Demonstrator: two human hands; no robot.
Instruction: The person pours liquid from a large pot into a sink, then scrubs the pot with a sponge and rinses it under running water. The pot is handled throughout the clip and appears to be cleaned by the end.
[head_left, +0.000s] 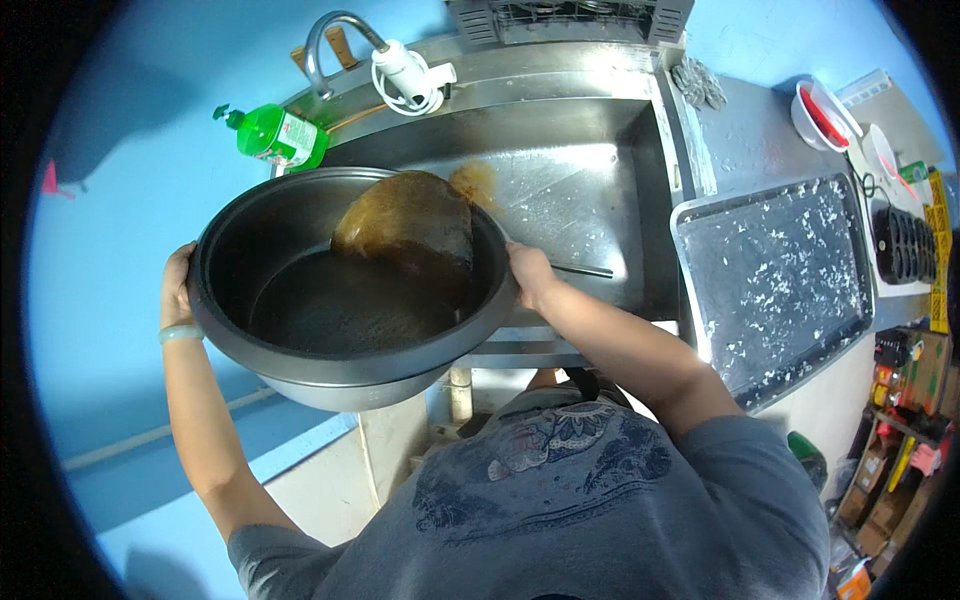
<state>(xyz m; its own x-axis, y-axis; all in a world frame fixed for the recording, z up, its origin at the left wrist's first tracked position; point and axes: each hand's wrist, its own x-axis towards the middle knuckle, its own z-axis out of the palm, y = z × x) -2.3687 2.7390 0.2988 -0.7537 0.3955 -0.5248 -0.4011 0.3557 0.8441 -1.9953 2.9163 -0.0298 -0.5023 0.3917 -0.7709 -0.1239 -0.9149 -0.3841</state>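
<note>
Both hands hold a large dark inner cooking pot (247, 217) by its rim, over the near left part of the stainless steel sink (585, 180). My left hand (178, 289) grips the pot's left side, with a pale bangle at the wrist. At the opposite side, my right hand (532, 274) clasps the rim, its fingers partly hidden. A glossy brown mass (409, 214) rises against the pot's far right inner wall; whether it is liquid or a crust I cannot tell. Beyond the rim, a brown-yellow patch (478, 184) shows on the sink floor.
A curved faucet (319, 60) with a white attachment (405, 75) stands behind the sink. A green pump bottle (281, 136) is at the back left. A thin dark rod (581, 270) lies in the sink. To the right rests a large tray (780, 285) with white flecks, below grey gloves (699, 82).
</note>
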